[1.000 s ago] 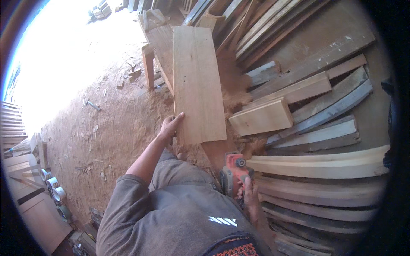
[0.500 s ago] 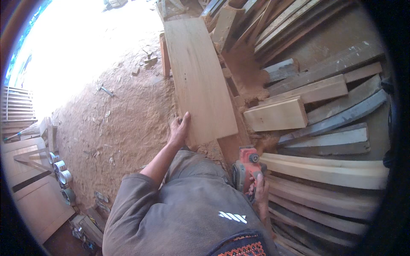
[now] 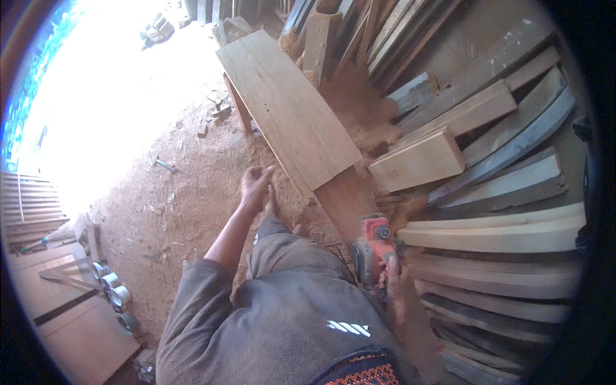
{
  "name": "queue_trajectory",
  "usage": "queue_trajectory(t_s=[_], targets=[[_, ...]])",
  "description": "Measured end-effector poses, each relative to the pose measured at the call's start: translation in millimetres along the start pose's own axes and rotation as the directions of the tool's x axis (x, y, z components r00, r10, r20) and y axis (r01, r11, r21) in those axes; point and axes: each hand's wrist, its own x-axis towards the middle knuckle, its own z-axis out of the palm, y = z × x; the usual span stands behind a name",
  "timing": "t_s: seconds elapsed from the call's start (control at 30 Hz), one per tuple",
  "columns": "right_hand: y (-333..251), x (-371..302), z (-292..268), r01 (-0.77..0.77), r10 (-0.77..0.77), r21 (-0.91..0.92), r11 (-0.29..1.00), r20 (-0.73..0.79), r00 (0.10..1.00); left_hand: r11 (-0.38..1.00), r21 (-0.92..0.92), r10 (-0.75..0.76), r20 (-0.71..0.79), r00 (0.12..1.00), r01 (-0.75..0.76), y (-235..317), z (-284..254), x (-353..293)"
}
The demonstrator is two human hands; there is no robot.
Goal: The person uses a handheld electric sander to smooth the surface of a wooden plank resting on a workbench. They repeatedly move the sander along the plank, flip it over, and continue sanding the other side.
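Observation:
My right hand point(image 3: 394, 282) is wrapped round the rear handle of a red electric hand planer point(image 3: 377, 247), at the near end of the bench. A wide, pale wooden board point(image 3: 292, 106) lies aslant on a low brown bench point(image 3: 350, 196), whose near end shows beyond the board. Just off the board's left near edge hangs my left hand point(image 3: 255, 185), apart from the wood. Its fingers are loosely bent with a gap at the thumb, and nothing shows in them.
Sawdust covers the ground on the left, where a hammer point(image 3: 165, 165) lies. Stacked planks point(image 3: 494, 234) and a thick pale block point(image 3: 417, 160) line the right side. White rolls point(image 3: 115, 289) and door panels point(image 3: 90, 333) stand at the lower left.
My left hand has let go of the board's edge and moved slightly left. The board now lies more slanted, its far end further left. The planer remains in my right hand.

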Motion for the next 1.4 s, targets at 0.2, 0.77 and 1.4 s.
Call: queue_trajectory(t_s=[0.2,0.77,1.4], targets=[[-1.1,-4.5,7.0,0.081,-0.081,0.037,0.996,-0.019,0.997,0.918,-0.191,0.205,-0.521,0.829,-0.348,87.9,-107.9,-31.0],[8.6,1.2,15.8,0.265,-0.260,0.033,0.964,-0.117,0.959,0.911,-0.045,0.375,0.503,0.779,-0.409,73.4,-3.6,-56.8],[-12.9,-9.5,5.3,0.006,-0.016,0.166,0.986,0.056,0.998,0.817,0.199,0.406,0.467,0.785,-0.541,88.7,0.5,-80.0]])
